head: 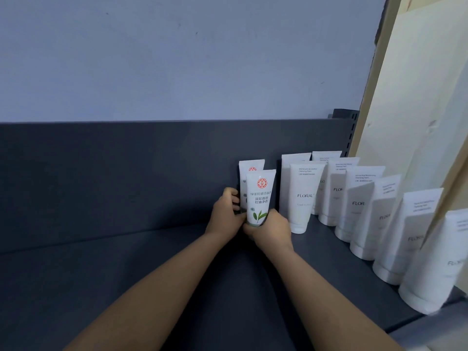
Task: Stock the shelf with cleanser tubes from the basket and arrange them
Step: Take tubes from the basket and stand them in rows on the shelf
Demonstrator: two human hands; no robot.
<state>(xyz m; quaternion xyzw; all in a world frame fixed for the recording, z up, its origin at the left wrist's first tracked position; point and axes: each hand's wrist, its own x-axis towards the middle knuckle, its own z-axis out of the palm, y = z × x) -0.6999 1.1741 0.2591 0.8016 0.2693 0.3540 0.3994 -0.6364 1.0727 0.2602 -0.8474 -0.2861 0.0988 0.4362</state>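
A white cleanser tube with a red seal and a green leaf [260,196] stands upright on the dark shelf [106,274]. My left hand [226,214] and my right hand [272,230] both grip its lower end. A second tube of the same kind [249,167] stands right behind it, against the shelf's back panel. To the right, several white FLORAL tubes [304,196] stand cap-down in two rows that run toward the front right edge. The basket is out of view.
A dark back panel [126,173] rises behind the shelf, with a pale blue wall above it. A cream upright panel [417,122] borders the shelf on the right. Bare shelf surface stretches to the left of my hands.
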